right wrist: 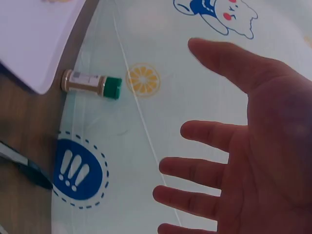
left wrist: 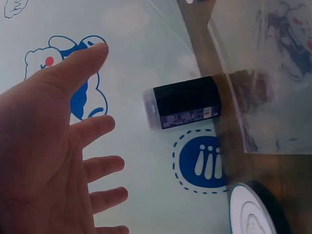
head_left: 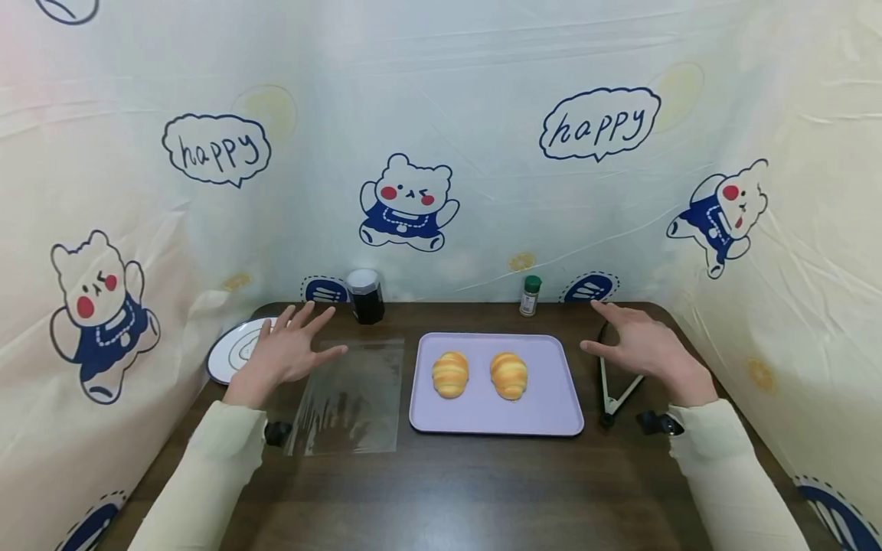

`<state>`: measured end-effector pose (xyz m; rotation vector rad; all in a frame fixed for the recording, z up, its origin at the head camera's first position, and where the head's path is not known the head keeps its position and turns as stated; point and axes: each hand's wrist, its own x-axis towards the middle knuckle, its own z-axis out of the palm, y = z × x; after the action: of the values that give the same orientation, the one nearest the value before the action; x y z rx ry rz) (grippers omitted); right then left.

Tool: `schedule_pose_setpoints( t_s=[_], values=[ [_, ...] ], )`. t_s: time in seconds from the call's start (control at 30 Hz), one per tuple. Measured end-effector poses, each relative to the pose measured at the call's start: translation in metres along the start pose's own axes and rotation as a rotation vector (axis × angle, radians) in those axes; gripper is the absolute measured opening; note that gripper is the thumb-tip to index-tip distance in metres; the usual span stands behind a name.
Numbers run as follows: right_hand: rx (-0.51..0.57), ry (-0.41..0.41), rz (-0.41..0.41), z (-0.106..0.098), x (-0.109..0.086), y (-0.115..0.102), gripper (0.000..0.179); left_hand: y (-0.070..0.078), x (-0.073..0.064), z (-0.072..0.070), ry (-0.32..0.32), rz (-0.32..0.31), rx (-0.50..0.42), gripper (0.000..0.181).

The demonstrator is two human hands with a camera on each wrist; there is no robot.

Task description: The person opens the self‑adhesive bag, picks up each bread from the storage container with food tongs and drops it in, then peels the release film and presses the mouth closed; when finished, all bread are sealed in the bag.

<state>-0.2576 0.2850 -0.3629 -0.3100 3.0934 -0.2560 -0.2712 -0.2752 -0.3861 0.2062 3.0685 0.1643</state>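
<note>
My left hand (head_left: 279,356) hovers with fingers spread and holds nothing. Below it lie a white plate (head_left: 223,356) with a dark rim, partly covered by the hand, and a flat clear plastic bag (head_left: 368,405). On the other side my right hand (head_left: 644,348), also empty with its fingers extended, hangs over tongs (head_left: 625,392) with pale arms and black ends, hiding part of them. Between the hands, a lilac tray (head_left: 478,418) carries two croissant-shaped breads, the left bread (head_left: 450,375) and the right bread (head_left: 508,375), side by side.
At the table's back edge stands a dark jar (head_left: 368,302) with a pale lid. Further right is a small seasoning bottle (head_left: 529,298) with a green cap. A printed cloth (head_left: 482,99) with cartoon bears hangs behind and along both sides of the brown table (head_left: 427,490).
</note>
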Motion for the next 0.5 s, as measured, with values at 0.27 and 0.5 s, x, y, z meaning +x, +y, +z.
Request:
schedule_pose_setpoints(
  t_s=[0.27,0.5],
  values=[
    [0.052,0.002,-0.025,0.01,0.005,-0.018,0.088,-0.003,-0.001,0.008,-0.011,0.038,-0.027,0.09],
    [0.118,0.033,-0.094,0.017,0.008,-0.038,0.073,-0.004,-0.004,0.014,-0.003,0.087,-0.055,0.087]
  ],
)
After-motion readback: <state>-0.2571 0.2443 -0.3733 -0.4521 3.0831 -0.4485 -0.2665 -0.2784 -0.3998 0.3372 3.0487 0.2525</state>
